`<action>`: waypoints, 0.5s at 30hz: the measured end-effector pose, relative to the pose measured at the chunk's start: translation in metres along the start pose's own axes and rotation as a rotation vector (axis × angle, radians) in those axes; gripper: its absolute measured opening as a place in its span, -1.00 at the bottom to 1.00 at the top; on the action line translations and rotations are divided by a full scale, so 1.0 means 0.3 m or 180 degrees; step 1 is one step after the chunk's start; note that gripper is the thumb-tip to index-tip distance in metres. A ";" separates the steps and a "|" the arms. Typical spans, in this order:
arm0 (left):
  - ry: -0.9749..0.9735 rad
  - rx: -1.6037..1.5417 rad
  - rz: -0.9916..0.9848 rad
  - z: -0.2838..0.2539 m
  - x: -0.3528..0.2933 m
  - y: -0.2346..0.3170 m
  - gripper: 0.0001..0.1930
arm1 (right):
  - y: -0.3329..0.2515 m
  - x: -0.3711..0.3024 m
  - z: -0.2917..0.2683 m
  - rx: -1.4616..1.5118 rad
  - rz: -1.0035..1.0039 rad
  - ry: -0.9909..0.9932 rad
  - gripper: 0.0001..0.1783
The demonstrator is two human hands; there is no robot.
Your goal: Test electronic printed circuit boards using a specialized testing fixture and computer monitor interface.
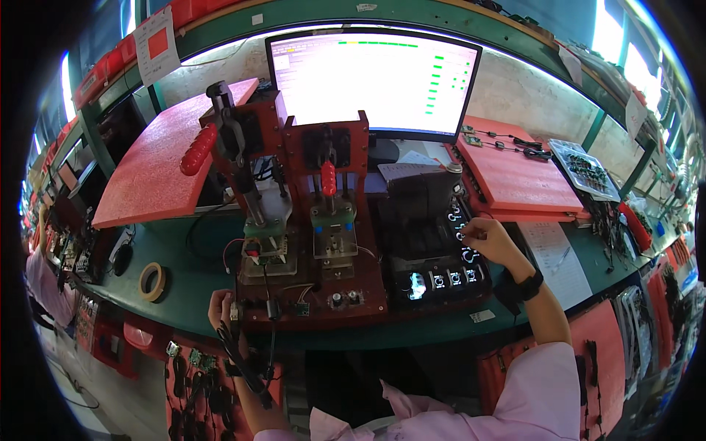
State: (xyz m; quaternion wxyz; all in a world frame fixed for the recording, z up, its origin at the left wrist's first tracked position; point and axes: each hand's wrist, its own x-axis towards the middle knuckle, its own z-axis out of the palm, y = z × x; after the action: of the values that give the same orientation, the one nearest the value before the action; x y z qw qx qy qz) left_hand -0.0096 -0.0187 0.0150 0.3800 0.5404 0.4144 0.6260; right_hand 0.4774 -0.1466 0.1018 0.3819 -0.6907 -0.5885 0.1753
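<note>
My left hand (pixel 220 309) is at the lower left corner of a dark red test fixture (pixel 360 300), its fingers bent round a black cable (pixel 231 345). The cable's coiled bundle hangs down over my wrist. Two toggle clamps with red handles stand on the fixture: the left handle (pixel 198 149) tilts outward, and the other handle (pixel 329 178) points down. Over the right edge of a black control panel (pixel 401 257), my right hand (pixel 491 242) has its fingers bent together beside the lit dials (pixel 469 254). Whatever lies between those fingertips is hidden.
Behind the fixture stands a lit monitor (pixel 371 84). A tape roll (pixel 152 282) lies on the green bench at left. Pink foam sheets (pixel 522 180) and a paper sheet (pixel 555 257) are at right. Boards with cables (pixel 198 367) rest on foam below my left hand.
</note>
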 end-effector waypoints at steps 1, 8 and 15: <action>-0.0017 -0.0029 -0.0053 -0.001 -0.001 0.007 -0.87 | 0.004 -0.003 0.004 0.0018 -0.0040 0.0086 -0.83; 0.0034 0.0020 -0.0021 0.000 -0.003 -0.012 -0.87 | -0.072 -0.045 0.031 -0.0505 -0.0731 0.0101 -0.86; 0.0019 0.0115 0.0100 0.024 -0.009 0.029 -0.84 | -0.077 -0.032 0.037 -0.0741 -0.0973 0.0107 -0.90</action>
State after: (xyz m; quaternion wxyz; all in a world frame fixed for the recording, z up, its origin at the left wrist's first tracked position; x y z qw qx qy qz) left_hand -0.0024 -0.0237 0.0226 0.3590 0.5517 0.4183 0.6259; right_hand 0.4519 -0.1517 0.1096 0.3314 -0.6356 -0.6964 0.0344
